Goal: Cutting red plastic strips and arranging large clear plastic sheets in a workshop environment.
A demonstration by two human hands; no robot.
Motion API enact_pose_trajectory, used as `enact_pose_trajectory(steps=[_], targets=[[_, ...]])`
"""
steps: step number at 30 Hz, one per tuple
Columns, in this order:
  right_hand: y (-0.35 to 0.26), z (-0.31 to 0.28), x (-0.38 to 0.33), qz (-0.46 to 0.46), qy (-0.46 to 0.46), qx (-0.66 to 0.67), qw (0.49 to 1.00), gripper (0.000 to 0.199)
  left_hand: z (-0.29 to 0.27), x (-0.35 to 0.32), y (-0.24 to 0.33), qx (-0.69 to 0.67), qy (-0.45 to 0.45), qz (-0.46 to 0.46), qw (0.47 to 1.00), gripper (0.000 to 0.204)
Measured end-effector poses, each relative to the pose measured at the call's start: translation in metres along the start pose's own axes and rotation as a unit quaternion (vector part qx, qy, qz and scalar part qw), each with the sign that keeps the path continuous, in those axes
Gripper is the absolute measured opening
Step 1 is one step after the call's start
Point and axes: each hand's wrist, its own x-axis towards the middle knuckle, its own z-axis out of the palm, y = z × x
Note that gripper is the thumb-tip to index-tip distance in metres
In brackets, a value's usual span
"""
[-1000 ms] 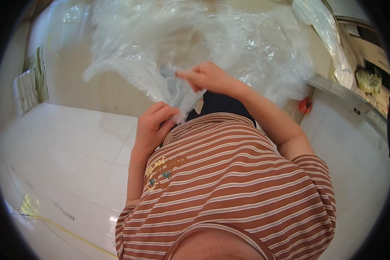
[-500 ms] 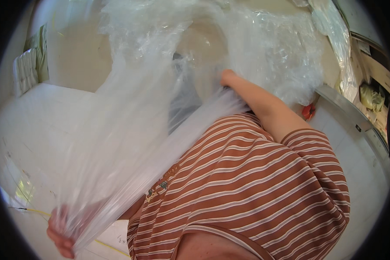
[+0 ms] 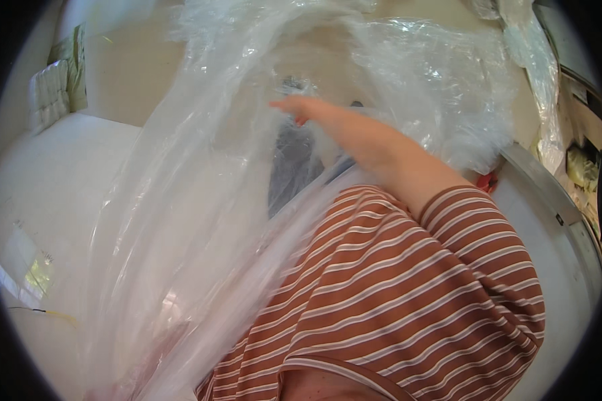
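Across the far edge of the white surface [image 3: 57, 174], clear plastic film [image 3: 194, 154] drapes; whether my blurred right hand [image 3: 299, 107] or obscured left hand grips it, I cannot tell. Hard pulling could tear it.

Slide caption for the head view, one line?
Bare right hand extended amid clear, crinkled plastic sheeting, before a rust-brown, white-striped shirt.

Signs, labels, numbers — none legible.

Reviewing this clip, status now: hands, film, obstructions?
Right hand at clear plastic film, blurred, grip unclear. Left hand indistinct. Film extends lower left, partly across striped shirt. No other obstruction evident.
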Motion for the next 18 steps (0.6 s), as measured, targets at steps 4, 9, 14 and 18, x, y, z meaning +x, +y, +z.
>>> enact_pose_trajectory(steps=[4, 9, 14, 18], targets=[[-0.016, 0.056, 0.002, 0.004, -0.101, -0.021, 0.995, 0.05, 0.005, 0.014, 0.004, 0.126, 0.013, 0.015, 0.992, 0.026], [0.035, -0.021, 0.003, 0.037, -0.122, 0.317, 0.94, 0.015, -0.011, 0.007, 0.006, 0.253, 0.07, 0.021, 0.965, 0.031], [0.026, -0.294, -0.096, -0.327, -0.057, 0.584, 0.74, 0.009, -0.025, -0.009, 0.004, 0.343, 0.154, 0.037, 0.926, 0.036], [0.02, -0.468, -0.382, -0.635, -0.092, 0.452, 0.62, 0.028, -0.039, -0.037, -0.092, -0.151, 0.103, -0.169, 0.969, 0.015]])
